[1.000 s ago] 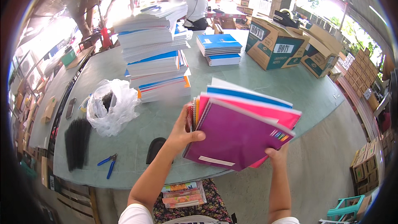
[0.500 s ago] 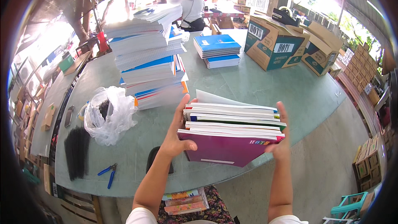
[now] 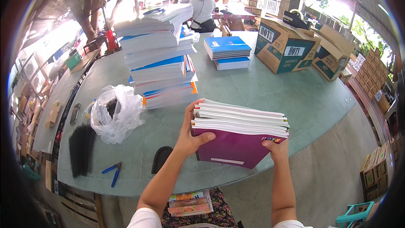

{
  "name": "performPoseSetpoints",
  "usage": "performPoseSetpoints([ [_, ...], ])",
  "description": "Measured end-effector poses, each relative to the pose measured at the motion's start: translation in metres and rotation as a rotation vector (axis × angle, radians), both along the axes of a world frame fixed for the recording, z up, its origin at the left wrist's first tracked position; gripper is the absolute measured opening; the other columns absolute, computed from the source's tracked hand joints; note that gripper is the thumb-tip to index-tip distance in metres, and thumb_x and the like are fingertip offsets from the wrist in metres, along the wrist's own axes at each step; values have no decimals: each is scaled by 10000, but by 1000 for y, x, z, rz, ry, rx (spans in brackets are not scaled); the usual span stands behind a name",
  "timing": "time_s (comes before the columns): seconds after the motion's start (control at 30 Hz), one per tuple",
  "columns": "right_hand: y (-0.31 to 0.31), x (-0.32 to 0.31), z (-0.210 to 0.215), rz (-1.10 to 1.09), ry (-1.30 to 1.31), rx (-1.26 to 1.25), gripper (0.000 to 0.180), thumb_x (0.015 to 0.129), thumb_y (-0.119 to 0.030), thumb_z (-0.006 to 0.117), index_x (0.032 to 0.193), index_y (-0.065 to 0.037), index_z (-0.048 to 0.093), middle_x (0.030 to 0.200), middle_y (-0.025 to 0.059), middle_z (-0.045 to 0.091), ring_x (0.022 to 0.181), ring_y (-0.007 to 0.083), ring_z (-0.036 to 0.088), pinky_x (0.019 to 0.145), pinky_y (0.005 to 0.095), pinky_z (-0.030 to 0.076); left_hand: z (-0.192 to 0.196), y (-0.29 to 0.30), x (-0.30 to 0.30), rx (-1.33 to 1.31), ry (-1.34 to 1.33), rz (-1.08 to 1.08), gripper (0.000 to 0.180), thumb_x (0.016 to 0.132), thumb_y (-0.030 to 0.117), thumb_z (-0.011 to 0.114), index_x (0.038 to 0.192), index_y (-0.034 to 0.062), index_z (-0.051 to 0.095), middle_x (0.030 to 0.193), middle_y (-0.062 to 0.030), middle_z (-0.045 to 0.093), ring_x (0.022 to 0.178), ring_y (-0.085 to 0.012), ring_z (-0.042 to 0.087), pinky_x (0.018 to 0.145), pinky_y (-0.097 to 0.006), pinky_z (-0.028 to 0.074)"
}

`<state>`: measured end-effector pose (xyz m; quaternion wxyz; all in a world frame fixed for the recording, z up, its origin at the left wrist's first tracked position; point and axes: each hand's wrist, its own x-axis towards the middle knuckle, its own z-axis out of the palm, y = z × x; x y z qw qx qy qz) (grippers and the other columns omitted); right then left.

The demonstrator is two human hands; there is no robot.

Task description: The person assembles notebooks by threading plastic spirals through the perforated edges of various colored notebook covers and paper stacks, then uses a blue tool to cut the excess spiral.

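Between my two hands, several spiral notebooks stand on edge as one stack point(image 3: 236, 143), the purple cover facing me and the white page edges upward. My left hand point(image 3: 192, 137) wraps round the coil side, its thumb across the purple cover. At the opposite side my right hand point(image 3: 277, 147) grips the stack, thumb on the cover near its corner; its other fingers are hidden behind. The stack is over the front part of the green table point(image 3: 219, 86); whether its lower edge touches the tabletop I cannot tell.
Left of the stack rise tall piles of unbound pages and blue covers point(image 3: 158, 65). Nearby lie a plastic bag point(image 3: 120, 118), black coils point(image 3: 81, 150), blue pliers point(image 3: 114, 172) and a black object point(image 3: 161, 159). Blue notebooks point(image 3: 228, 46) and cartons point(image 3: 287, 46) stand at the back.
The notebooks, loosely fanned before, are now pressed closer together. My right hand has closed in on its side, and my left thumb lies farther onto the cover. The view has shifted slightly.
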<state>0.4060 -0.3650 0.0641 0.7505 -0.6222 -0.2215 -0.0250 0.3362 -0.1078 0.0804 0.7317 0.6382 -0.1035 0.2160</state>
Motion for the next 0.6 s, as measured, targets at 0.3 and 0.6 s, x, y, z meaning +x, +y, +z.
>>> performPoseSetpoints([
  [0.3,5,-3,6,-19,-36,19,725,554,-235,884,1114,-9,484,989,60,601,903,144,587,791,276,482,-3,-13,-28,194,49,376,569,752,164,753,1203,-16,456,1111,-81,524,1014,-151,517,895,-288,403],
  [0.6,11,-8,13,-13,97,86,797,572,-175,871,1201,-13,409,1028,78,586,928,159,586,812,291,490,-10,-38,-48,115,-16,559,478,720,236,784,1047,-8,536,939,-61,554,914,-138,552,754,-281,460],
])
